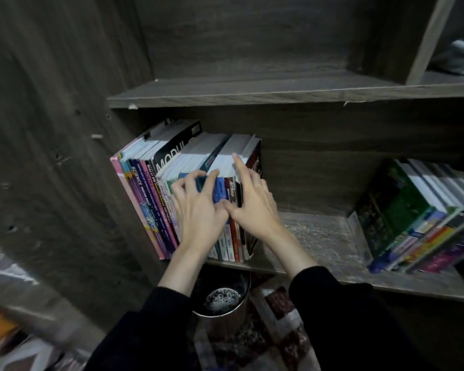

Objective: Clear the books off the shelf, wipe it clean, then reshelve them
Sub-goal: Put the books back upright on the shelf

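Note:
A row of upright books (156,188) stands at the left end of the dark wooden shelf (314,236), leaning against the side panel. My left hand (196,210) lies on the spines in the middle of the row, its fingers hooked over their top edges. My right hand (255,202) rests on the last few books at the row's right end. Its index finger is stretched out along the white page tops and the other fingers lie over the outermost book. The two thumbs touch.
A second batch of books (413,215) leans at the right end of the same shelf, with bare dusty board between. The shelf above (252,89) holds nothing here; a pale cloth (461,57) lies in the upper right compartment. A metal bin (223,303) stands on a patterned rug (279,317) below.

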Action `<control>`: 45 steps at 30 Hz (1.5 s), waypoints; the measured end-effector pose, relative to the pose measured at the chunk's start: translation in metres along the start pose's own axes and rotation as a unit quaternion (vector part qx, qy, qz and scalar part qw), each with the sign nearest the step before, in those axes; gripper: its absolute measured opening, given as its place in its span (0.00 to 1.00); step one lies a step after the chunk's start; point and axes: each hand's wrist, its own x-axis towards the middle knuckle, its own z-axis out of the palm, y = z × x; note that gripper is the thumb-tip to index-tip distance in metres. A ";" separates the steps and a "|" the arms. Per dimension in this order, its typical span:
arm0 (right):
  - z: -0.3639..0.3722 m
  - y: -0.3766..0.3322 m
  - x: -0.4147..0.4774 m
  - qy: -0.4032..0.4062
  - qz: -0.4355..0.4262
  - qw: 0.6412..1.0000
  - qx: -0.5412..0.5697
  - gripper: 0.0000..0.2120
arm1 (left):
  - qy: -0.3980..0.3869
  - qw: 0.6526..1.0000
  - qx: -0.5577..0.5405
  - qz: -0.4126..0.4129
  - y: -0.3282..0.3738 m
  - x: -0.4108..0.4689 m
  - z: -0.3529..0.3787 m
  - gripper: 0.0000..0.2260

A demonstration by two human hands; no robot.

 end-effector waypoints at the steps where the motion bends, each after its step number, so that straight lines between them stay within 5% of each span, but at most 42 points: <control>1: -0.001 0.000 -0.001 0.008 0.005 1.000 0.022 0.45 | 0.003 1.000 0.001 0.009 0.002 -0.001 0.000 0.27; 3: -0.001 0.001 -0.004 0.024 0.015 0.998 0.054 0.48 | 0.002 1.000 -0.026 0.014 0.006 0.001 -0.004 0.26; 5: 0.000 0.001 -0.009 0.030 0.025 0.998 0.055 0.51 | -0.069 0.983 -0.169 -0.024 0.008 0.007 -0.006 0.27; 8: -0.002 -0.001 -0.017 0.016 0.053 0.998 0.014 0.52 | -0.227 0.896 -0.365 -0.115 0.001 0.014 -0.007 0.36; 12: -0.012 -0.004 -0.021 0.025 0.081 0.996 -0.027 0.43 | -0.370 0.918 -0.118 -0.078 -0.021 0.000 0.016 0.39; 14: -0.013 -0.006 -0.021 0.046 0.116 0.991 -0.039 0.38 | -0.395 0.904 -0.143 -0.077 -0.020 -0.008 0.030 0.40; 24: -0.050 0.032 -0.042 0.198 0.173 0.965 -0.025 0.25 | -0.345 0.882 -0.320 0.016 0.037 -0.025 0.081 0.43; 27: -0.070 0.051 -0.053 0.226 0.177 0.958 -0.025 0.24 | -0.328 0.901 -0.280 0.046 0.061 -0.029 0.098 0.47; 31: -0.102 0.071 -0.068 0.224 0.167 0.958 -0.069 0.24 | -0.286 0.895 -0.336 0.059 0.100 -0.040 0.115 0.46; 40: -0.173 0.124 -0.092 0.229 0.184 0.940 -0.176 0.25 | -0.326 0.883 -0.330 0.075 0.189 -0.055 0.151 0.41; 45: -0.179 0.129 -0.095 0.205 0.183 0.916 -0.291 0.29 | -0.323 0.889 -0.314 0.087 0.189 -0.058 0.153 0.49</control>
